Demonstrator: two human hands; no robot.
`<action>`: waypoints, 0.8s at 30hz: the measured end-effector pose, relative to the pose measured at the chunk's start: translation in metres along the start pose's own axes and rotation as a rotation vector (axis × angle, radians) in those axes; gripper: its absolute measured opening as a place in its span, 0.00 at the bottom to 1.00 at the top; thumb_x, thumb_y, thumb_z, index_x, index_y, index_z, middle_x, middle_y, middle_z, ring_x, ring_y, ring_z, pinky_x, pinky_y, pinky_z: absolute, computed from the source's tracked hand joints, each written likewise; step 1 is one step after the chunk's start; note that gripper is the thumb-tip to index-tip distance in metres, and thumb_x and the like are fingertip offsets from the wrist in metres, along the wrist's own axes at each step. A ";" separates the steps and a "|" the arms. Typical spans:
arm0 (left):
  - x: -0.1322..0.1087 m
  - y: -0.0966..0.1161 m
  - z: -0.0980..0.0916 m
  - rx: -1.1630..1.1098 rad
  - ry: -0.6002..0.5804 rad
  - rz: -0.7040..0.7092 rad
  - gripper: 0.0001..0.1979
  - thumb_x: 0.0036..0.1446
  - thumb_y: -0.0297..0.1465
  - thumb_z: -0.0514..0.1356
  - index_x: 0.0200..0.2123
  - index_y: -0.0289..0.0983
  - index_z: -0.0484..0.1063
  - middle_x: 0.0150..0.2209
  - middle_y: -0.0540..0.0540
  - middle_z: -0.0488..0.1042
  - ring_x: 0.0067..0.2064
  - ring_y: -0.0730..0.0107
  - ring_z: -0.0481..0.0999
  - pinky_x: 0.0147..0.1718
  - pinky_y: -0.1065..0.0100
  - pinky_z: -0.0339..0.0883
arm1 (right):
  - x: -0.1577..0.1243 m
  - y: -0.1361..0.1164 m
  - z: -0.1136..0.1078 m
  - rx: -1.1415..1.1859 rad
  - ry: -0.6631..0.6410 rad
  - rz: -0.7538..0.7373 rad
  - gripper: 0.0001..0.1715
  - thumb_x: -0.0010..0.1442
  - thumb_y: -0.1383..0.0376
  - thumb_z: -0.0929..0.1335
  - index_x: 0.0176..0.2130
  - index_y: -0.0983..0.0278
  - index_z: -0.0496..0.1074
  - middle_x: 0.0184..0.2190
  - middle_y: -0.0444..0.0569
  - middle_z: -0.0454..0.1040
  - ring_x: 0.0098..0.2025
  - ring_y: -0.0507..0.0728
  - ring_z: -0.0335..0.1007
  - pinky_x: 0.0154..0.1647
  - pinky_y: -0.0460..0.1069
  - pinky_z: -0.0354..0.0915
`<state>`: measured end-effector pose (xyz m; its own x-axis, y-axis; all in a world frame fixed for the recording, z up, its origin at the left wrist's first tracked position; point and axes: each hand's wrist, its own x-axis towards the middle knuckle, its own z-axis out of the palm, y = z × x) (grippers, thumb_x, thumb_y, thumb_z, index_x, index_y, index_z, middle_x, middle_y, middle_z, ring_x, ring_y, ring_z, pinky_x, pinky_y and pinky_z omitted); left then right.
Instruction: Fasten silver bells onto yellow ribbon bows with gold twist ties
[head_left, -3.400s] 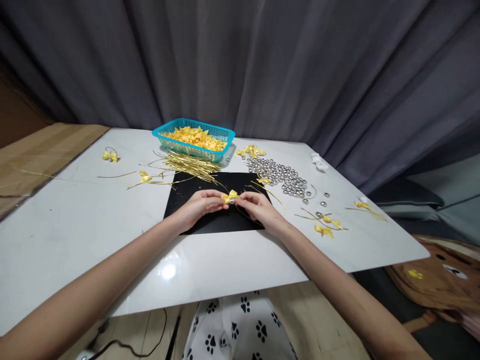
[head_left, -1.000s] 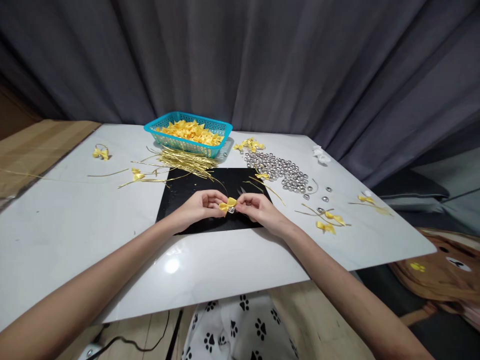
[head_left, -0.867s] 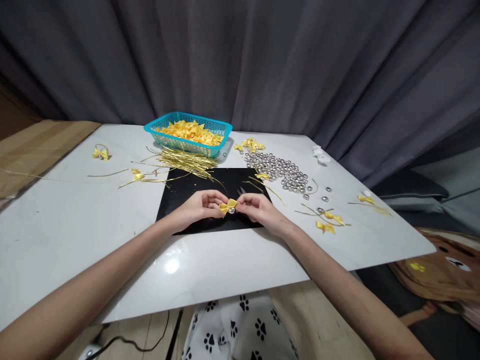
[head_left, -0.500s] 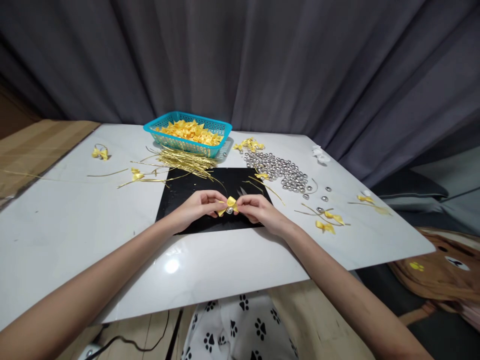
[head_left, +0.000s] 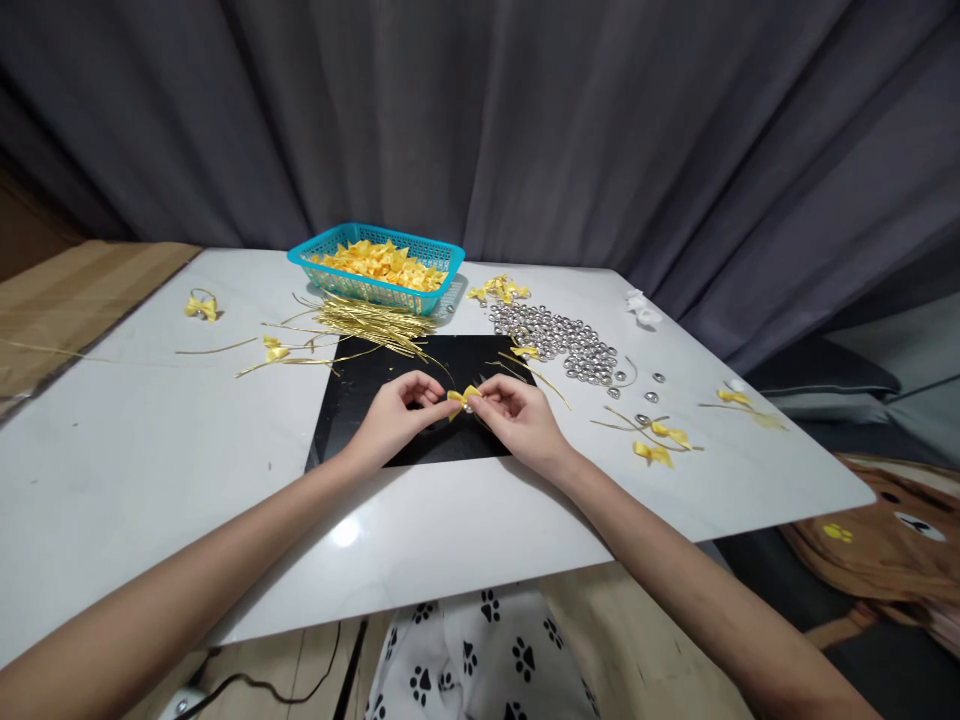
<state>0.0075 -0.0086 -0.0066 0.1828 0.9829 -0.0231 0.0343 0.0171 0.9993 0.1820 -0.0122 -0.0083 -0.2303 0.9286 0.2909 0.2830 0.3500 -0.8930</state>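
Together, my left hand (head_left: 397, 420) and right hand (head_left: 521, 420) pinch one yellow satin bow (head_left: 469, 392), frame centre, over one black rectangular mat (head_left: 439, 448) (front edge just nearer me); glossy white tabletop (head_left: 180, 460) spreads wide lower left.

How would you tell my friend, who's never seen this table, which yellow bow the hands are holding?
Find the white table, then the black mat near its front edge. Over the mat, the left hand and right hand pinch one little yellow bow. It's the only bow being held; the others lie around untouched.
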 end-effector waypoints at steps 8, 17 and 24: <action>-0.011 0.004 0.009 -0.213 -0.111 -0.162 0.16 0.50 0.43 0.61 0.28 0.33 0.74 0.27 0.47 0.74 0.31 0.73 0.72 0.32 0.72 0.66 | -0.007 0.001 0.004 -0.295 -0.061 -0.447 0.06 0.59 0.66 0.65 0.34 0.65 0.72 0.19 0.41 0.61 0.21 0.48 0.55 0.23 0.45 0.55; -0.005 0.002 0.007 -0.126 -0.136 -0.145 0.11 0.51 0.36 0.61 0.26 0.33 0.71 0.21 0.52 0.68 0.24 0.78 0.68 0.25 0.75 0.63 | 0.002 -0.008 -0.013 0.245 -0.121 0.281 0.15 0.54 0.56 0.67 0.34 0.65 0.68 0.17 0.36 0.50 0.16 0.45 0.42 0.15 0.44 0.40; -0.001 0.000 0.003 -0.020 -0.160 -0.004 0.15 0.50 0.41 0.61 0.26 0.33 0.70 0.23 0.52 0.69 0.25 0.76 0.69 0.26 0.74 0.64 | 0.004 -0.012 -0.017 0.334 -0.337 0.497 0.14 0.49 0.58 0.70 0.28 0.66 0.68 0.13 0.34 0.49 0.15 0.44 0.37 0.16 0.44 0.34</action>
<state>0.0100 -0.0101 -0.0062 0.3370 0.9410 -0.0304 0.0159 0.0266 0.9995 0.1934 -0.0104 0.0091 -0.4400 0.8610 -0.2550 0.1401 -0.2146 -0.9666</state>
